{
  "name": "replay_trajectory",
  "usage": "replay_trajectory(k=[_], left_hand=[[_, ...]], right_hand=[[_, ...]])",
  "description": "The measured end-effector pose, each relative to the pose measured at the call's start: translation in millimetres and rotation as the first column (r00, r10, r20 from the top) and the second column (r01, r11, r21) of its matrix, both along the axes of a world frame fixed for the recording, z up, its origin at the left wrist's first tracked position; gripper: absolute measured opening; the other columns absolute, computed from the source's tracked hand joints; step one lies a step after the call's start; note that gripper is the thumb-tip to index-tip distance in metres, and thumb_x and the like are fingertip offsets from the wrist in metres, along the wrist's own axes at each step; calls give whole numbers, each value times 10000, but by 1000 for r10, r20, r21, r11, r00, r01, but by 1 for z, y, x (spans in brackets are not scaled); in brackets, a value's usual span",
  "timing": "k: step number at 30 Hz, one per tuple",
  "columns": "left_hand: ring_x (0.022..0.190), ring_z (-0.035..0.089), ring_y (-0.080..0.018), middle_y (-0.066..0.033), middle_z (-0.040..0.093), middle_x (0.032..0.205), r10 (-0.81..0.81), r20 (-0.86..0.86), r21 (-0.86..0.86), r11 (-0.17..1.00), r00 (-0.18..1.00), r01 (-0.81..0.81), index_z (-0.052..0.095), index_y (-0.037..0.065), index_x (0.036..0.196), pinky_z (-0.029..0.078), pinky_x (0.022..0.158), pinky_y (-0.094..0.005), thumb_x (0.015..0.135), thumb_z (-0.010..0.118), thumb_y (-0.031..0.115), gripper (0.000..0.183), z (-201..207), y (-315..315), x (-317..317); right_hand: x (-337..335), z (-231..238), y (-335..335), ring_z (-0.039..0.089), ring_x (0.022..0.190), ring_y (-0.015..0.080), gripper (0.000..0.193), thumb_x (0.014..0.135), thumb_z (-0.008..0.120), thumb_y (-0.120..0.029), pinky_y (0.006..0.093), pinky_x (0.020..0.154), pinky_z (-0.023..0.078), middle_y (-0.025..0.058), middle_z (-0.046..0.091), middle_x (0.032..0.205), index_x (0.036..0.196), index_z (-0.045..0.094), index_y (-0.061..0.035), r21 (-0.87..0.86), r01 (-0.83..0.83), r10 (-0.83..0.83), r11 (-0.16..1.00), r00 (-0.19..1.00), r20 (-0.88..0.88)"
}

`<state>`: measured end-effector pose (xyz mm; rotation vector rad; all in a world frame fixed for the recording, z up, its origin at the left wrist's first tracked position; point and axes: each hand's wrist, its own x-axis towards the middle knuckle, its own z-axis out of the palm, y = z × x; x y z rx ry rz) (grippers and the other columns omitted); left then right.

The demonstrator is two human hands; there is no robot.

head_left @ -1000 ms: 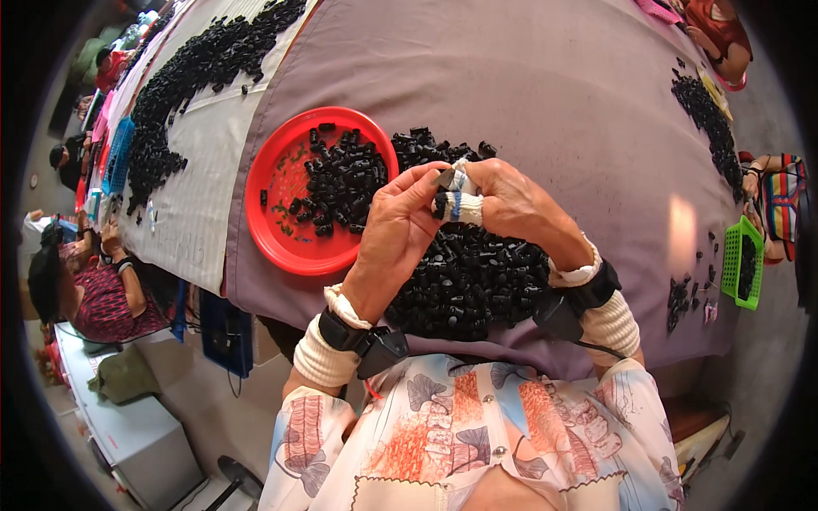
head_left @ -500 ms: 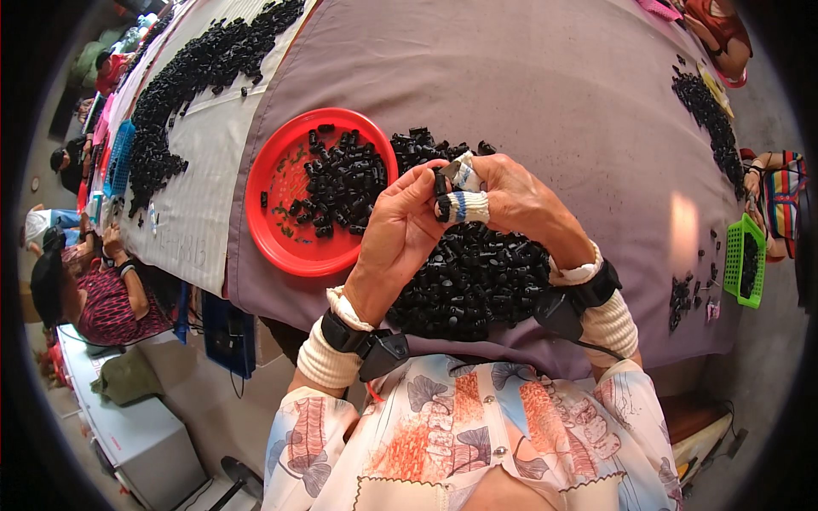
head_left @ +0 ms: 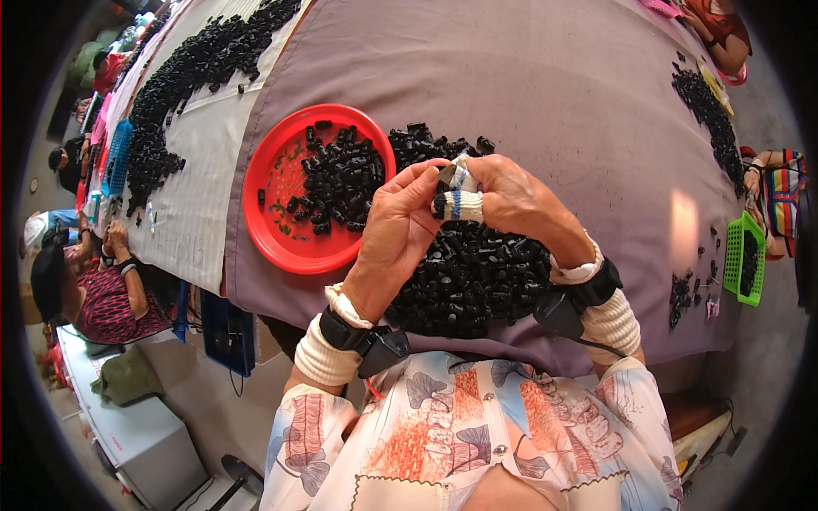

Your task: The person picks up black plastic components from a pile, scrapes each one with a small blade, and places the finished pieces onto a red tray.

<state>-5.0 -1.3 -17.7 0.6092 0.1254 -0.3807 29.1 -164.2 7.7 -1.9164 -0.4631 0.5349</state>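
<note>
Above the near part of the table, my two hands meet. My left hand [head_left: 399,209] pinches a small black cylindrical part [head_left: 440,206] between thumb and fingers; the part is mostly hidden. My right hand [head_left: 511,194] is closed against it, with white, blue-striped cloth wraps [head_left: 464,204] on the thumb and a finger. Between its wrapped fingers shows a small grey blade [head_left: 446,175], pressed to the black part. Under and beyond my hands lies a pile of similar black parts [head_left: 477,281]. Left of them stands a red round tray [head_left: 264,230] holding more black parts and small scraps.
Long heaps of black parts [head_left: 192,72] cover the pale cloth at left. At far right are another heap [head_left: 707,111] and a green basket [head_left: 734,255]. A person in a patterned top [head_left: 111,298] sits at left; others work around the table. A blue basket [head_left: 119,157] stands far left.
My right hand's wrapped fingers have shifted slightly left over the black part, covering more of it. Both hands stay together in nearly the same place.
</note>
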Motion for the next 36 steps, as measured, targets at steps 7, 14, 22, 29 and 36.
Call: replay_trajectory(k=[7, 14, 22, 29, 36], left_hand=[[757, 557, -91, -40, 609, 911, 12, -47, -45, 999, 999, -14, 560, 4, 1052, 477, 780, -289, 907, 507, 159, 219, 2, 3, 1], [690, 537, -83, -23, 597, 830, 33, -79, -43, 998, 996, -36, 552, 20, 1068, 477, 734, -297, 909, 507, 176, 227, 4, 3, 1], [795, 543, -100, -59, 587, 938, 156, 125, 441, 876, 980, -196, 564, 11, 1094, 458, 706, -264, 873, 569, 153, 263, -17, 69, 10], [990, 569, -138, -76, 600, 1081, 137, 455, 764, 448, 880, -465, 488, 8, 1209, 453, 849, -275, 911, 512, 259, 391, 46, 100, -7], [1199, 369, -398, -327, 322, 1303, -36, 765, 189, 967, 643, -172, 352, -76, 1249, 250, 1014, -485, 858, 482, 365, 604, 171, 93, -13]], right_hand=[[-3, 7, 1, 441, 446, 102, 143, 750, 592, -153, 282, 411, 357, 29, 478, 526, 773, 542, -21, 40, 48, -39, 998, 978, -206], [-2, -1, 1, 418, 403, 44, 236, 794, 627, -265, 215, 357, 308, -33, 450, 501, 739, 539, -53, 21, 59, -55, 998, 988, -144], [-6, 0, -17, 398, 393, 44, 248, 796, 636, -263, 209, 352, 280, -28, 439, 496, 713, 531, -54, 88, 194, -166, 977, 953, -253], [-6, -11, -40, 385, 387, 46, 264, 793, 643, -285, 201, 354, 283, -33, 416, 484, 710, 501, -78, 101, 277, -237, 956, 926, -293], [-10, -27, -48, 379, 382, 48, 272, 798, 636, -299, 201, 351, 275, -32, 416, 481, 698, 491, -92, 159, 272, -211, 949, 924, -320]])
